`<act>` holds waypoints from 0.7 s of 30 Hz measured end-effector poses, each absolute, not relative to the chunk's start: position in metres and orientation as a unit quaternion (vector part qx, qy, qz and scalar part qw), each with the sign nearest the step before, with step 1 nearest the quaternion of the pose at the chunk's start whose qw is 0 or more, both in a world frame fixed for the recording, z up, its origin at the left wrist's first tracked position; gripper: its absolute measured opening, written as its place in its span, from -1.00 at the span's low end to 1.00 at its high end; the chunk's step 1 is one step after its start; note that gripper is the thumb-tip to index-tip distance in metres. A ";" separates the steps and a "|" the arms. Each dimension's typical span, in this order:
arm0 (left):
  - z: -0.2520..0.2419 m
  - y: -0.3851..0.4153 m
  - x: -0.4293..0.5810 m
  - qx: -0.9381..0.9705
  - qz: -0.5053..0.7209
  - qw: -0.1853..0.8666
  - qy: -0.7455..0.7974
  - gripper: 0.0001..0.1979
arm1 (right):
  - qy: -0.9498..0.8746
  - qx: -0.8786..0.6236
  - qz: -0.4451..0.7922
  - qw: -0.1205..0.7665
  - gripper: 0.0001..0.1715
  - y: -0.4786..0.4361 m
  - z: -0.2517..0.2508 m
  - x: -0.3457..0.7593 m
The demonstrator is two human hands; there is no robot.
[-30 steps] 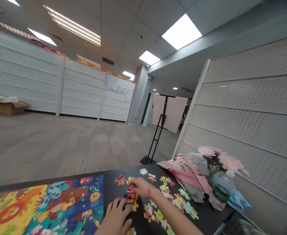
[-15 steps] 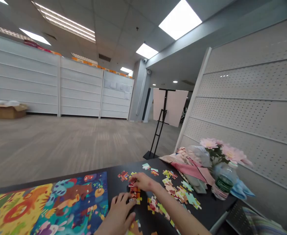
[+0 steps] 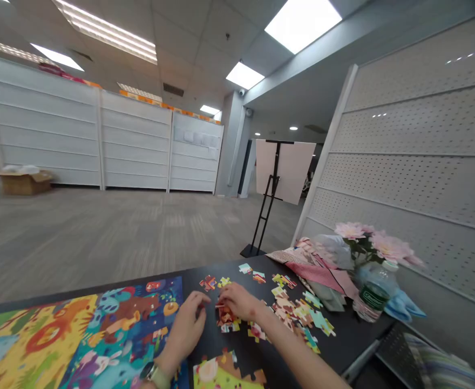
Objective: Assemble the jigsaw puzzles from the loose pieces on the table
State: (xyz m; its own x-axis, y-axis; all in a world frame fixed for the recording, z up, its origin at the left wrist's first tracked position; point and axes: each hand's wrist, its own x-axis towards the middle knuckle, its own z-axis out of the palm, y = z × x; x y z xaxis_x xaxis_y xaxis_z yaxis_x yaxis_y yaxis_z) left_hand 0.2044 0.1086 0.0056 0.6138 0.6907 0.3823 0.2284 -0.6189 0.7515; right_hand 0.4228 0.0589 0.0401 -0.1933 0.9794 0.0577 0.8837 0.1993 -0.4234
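My right hand [image 3: 239, 302] reaches over a joined cluster of reddish-brown jigsaw pieces [image 3: 226, 320], its bent fingers closed on a puzzle piece at the cluster's upper edge; the fingertips partly hide it. Just left of that cluster, my left hand [image 3: 187, 324] hovers with curved fingers, thumb and forefinger apart, and nothing visible between them. A watch [image 3: 152, 371] is on the left wrist. Nearer to me lies a joined green and brown puzzle section [image 3: 221, 373]. Loose jigsaw pieces [image 3: 288, 308] are heaped right of the right forearm, and several more lie beyond the hands.
Colourful finished-looking picture sheets [image 3: 120, 329] cover the table's left side. At the right stand a water bottle [image 3: 373, 294], pink flowers [image 3: 387, 246] and crumpled cloth [image 3: 318, 273]. An easel [image 3: 272, 183] stands on the floor behind the black table [image 3: 205, 267].
My left hand has drawn back left from the cluster and lifted, uncovering the green and brown section near me. The right hand stays at the cluster's upper edge. The view has shifted slightly.
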 end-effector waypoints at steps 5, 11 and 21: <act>0.021 0.094 0.199 0.874 0.258 0.334 0.240 -0.78 | -0.750 -0.622 0.160 0.157 -0.38 0.011 0.042 0.424; 0.024 0.088 0.191 0.898 0.161 0.339 0.230 -0.48 | -0.742 -0.622 0.216 0.122 -0.29 -0.012 0.050 0.431; 0.028 0.088 0.193 0.904 0.130 0.329 0.240 -0.48 | -0.731 -0.625 0.226 0.156 -0.34 -0.024 0.048 0.429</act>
